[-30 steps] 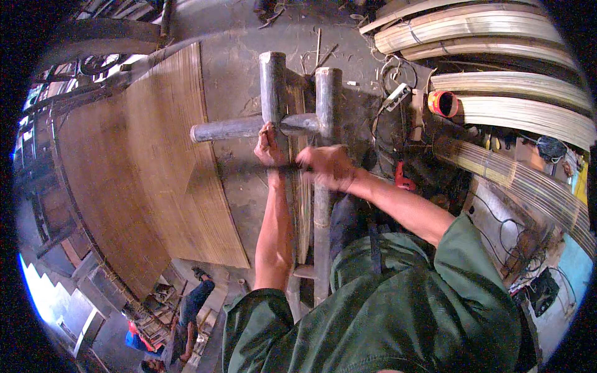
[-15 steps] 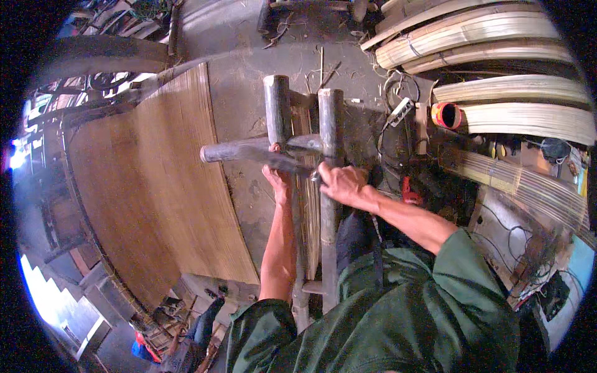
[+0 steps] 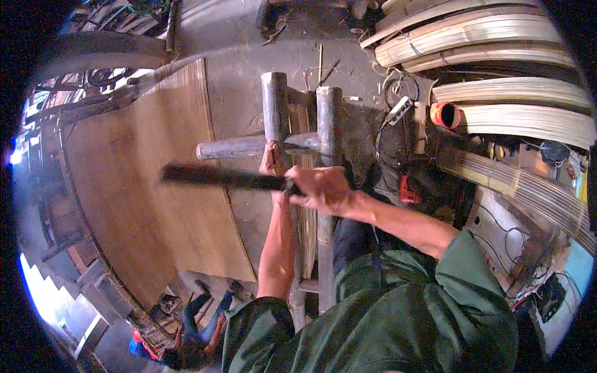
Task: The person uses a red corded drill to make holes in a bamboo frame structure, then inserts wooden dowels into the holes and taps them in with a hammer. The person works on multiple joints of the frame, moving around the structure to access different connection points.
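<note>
Dark blade [image 3: 217, 177] leftward from the right hand [image 3: 323, 189].

The right hand [image 3: 323, 189] hides the long dark blade's [image 3: 217, 177] handle; the left hand's [image 3: 272, 165] fingers are hidden.

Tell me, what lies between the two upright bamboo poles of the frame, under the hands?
In the head view, a bundle of thin bamboo strips lies between the left pole and right pole.

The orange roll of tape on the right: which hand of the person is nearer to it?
Right. The right hand, gripping the dark blade, is nearer the orange tape roll, below-left of it. The left hand is farther left, on the bamboo frame.
</note>
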A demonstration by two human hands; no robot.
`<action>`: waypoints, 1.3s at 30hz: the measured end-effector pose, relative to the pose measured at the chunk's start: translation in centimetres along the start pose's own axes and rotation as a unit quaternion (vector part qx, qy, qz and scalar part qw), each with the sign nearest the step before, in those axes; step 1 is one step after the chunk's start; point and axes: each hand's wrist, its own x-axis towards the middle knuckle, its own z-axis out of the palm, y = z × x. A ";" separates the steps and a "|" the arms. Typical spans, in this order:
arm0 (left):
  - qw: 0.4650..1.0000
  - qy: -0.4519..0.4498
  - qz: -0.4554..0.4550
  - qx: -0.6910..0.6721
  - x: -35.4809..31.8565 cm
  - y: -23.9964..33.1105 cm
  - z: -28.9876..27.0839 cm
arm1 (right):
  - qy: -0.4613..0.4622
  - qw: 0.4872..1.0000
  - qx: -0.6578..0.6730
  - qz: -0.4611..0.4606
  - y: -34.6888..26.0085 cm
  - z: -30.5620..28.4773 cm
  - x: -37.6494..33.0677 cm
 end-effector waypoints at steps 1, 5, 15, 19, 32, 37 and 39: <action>1.000 0.009 0.027 0.008 1.0 0.1 1.2 | 0.105 0.985 0.061 -0.120 -0.4 0.4 0.3; 0.999 -0.037 -0.012 0.013 0.9 3.1 -0.5 | 0.092 0.990 0.056 -0.093 6.5 3.4 -2.6; 0.937 -0.204 -0.225 0.175 -4.3 3.2 -2.7 | 0.082 0.974 -0.044 -0.204 -1.4 0.2 0.1; 0.914 -0.220 -0.224 0.256 -4.9 -0.1 -1.9 | -0.075 0.972 -0.065 0.215 8.8 2.9 -3.8; 0.896 -0.238 -0.259 0.271 -4.5 1.3 -2.1 | -0.067 0.977 -0.054 0.194 9.7 4.3 -3.7; 0.934 -0.187 -0.291 0.083 -6.5 -4.1 -2.5 | 0.119 0.984 0.043 -0.122 -0.6 0.8 1.3; 0.905 -0.176 -0.310 0.234 -4.8 0.8 -1.2 | 0.109 0.976 0.015 -0.187 -0.1 1.8 1.2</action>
